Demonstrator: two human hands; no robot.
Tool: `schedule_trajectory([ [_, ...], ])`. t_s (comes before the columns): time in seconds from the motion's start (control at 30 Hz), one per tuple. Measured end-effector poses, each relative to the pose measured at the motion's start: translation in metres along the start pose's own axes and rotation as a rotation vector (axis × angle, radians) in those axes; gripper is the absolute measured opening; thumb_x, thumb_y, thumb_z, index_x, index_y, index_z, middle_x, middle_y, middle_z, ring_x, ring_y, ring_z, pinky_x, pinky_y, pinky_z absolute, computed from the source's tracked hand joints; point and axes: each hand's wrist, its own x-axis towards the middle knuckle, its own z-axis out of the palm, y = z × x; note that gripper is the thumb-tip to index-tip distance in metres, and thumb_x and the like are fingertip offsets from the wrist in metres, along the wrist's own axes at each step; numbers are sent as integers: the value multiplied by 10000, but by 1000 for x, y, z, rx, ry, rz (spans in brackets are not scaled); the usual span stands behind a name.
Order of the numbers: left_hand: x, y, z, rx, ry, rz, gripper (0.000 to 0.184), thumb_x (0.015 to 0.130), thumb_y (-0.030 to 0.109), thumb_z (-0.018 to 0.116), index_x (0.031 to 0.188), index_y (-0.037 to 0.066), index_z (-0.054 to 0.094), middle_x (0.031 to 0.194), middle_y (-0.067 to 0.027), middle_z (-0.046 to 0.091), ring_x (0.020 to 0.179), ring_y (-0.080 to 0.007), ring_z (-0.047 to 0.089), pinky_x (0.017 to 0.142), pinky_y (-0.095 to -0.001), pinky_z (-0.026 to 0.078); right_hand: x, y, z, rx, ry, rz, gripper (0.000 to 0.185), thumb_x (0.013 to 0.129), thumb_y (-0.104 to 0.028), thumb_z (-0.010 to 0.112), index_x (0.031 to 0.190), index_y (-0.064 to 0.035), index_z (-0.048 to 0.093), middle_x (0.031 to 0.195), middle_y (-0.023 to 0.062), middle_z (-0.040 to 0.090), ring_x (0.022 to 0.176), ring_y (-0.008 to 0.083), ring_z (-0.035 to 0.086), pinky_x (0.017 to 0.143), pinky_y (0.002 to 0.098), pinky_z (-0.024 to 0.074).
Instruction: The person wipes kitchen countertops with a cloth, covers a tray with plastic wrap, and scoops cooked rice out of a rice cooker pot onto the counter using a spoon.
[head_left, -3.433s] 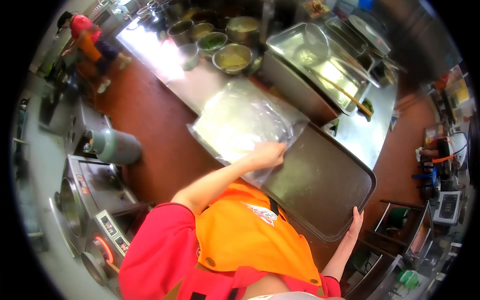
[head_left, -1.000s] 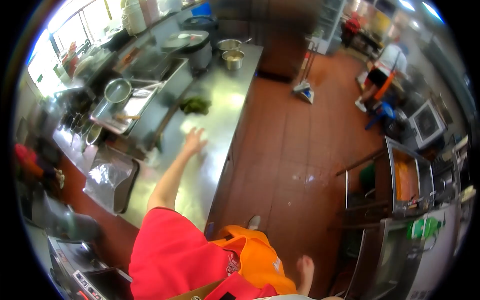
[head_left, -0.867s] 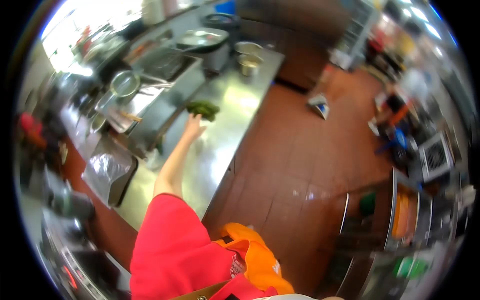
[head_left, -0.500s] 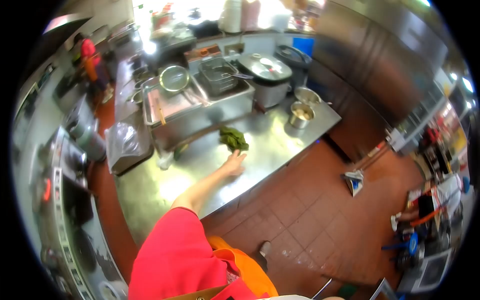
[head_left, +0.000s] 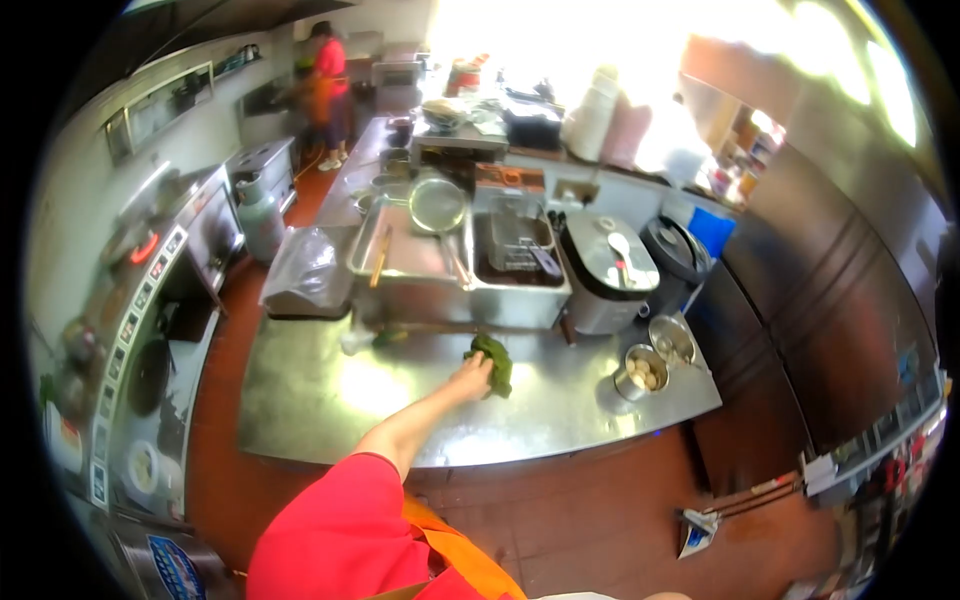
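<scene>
My left hand (head_left: 474, 380) reaches out over the stainless steel table (head_left: 540, 430), its fingers closed on a crumpled dark green cloth (head_left: 497, 365). The cloth lies on the tabletop, bunched up beyond and beside the fingers. Part of it is hidden under the hand. At the bottom edge only a small skin-coloured sliver shows; my right hand cannot be made out there.
Behind the cloth stands a steel fryer unit (head_left: 420, 305) with a round strainer (head_left: 437, 205). To its right are a lidded cooker (head_left: 610, 255) and a steel pot (head_left: 640, 372) of pale pieces. A dustpan (head_left: 697, 532) is on the floor. Another person (head_left: 328, 90) stands far left.
My view has swung to the right and up, so the table appears shifted. My left hand, formerly stretched out just short of the green cloth, has taken hold of it.
</scene>
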Motion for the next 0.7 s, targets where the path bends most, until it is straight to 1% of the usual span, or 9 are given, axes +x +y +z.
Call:
schedule_trajectory([
  [0.07, 13, -5, 0, -4, 33, 7, 594, 794, 173, 608, 1343, 63, 407, 1455, -262, 276, 1281, -439, 366, 1050, -460, 367, 28, -8, 14, -78, -70, -26, 162, 902, -136, 554, 1036, -62, 605, 930, 88, 576, 766, 209, 529, 652, 325, 443],
  [0.13, 34, -20, 10, 65, 68, 75, 562, 797, 176, 604, 1336, 101, 462, 1455, -251, 297, 1297, -442, 355, 1044, -458, 370, 53, -10, 28, -170, -116, -51, 162, 900, -134, 555, 1037, -65, 607, 945, 93, 577, 782, 217, 533, 665, 330, 445],
  [0.2, 49, -27, 11, 107, -67, 86, 576, 808, 230, 615, 1355, 142, 456, 1469, -223, 297, 1336, -419, 311, 1051, -489, 344, 78, -10, 36, -280, -137, -81, 163, 898, -132, 556, 1037, -67, 608, 960, 98, 578, 798, 226, 536, 678, 336, 448],
  [0.27, 61, -36, 20, 176, -119, 161, 573, 802, 279, 643, 1346, 207, 478, 1495, -165, 278, 1376, -379, 245, 1076, -540, 268, 97, -8, 37, -401, -144, -106, 164, 896, -131, 556, 1037, -70, 610, 975, 104, 579, 813, 234, 540, 692, 341, 451],
  [0.3, 63, -34, 6, 168, -170, 159, 574, 784, 320, 670, 1328, 249, 498, 1508, -159, 253, 1386, -375, 222, 1062, -564, 271, 104, -7, 37, -453, -144, -118, 164, 895, -130, 556, 1038, -71, 611, 982, 106, 580, 821, 238, 541, 699, 344, 452],
  [0.33, 68, -38, 7, 164, -184, 175, 577, 762, 350, 693, 1307, 283, 519, 1486, -146, 280, 1379, -372, 216, 1052, -575, 268, 110, -6, 35, -504, -146, -129, 165, 893, -129, 557, 1038, -72, 612, 990, 109, 580, 829, 243, 543, 705, 347, 454],
  [0.47, 80, -42, -18, 114, -249, 222, 552, 752, 356, 713, 1277, 325, 545, 1386, -118, 369, 1334, -352, 242, 1019, -557, 268, 127, -6, 29, -664, -152, -182, 167, 889, -125, 558, 1039, -77, 616, 1020, 119, 582, 860, 259, 550, 732, 358, 459],
  [0.63, 99, -50, -19, 17, -252, 252, 491, 786, 316, 699, 1257, 340, 565, 1353, -97, 409, 1276, -335, 305, 976, -547, 296, 141, -1, 26, -788, -171, -244, 171, 884, -120, 559, 1040, -83, 621, 1057, 131, 584, 899, 281, 559, 766, 372, 466],
  [0.7, 104, -54, -16, -21, -245, 258, 468, 798, 301, 688, 1249, 338, 571, 1348, -89, 415, 1259, -327, 327, 966, -520, 321, 145, 1, 25, -820, -177, -263, 173, 882, -118, 560, 1040, -86, 622, 1072, 136, 585, 914, 289, 562, 779, 378, 469],
])
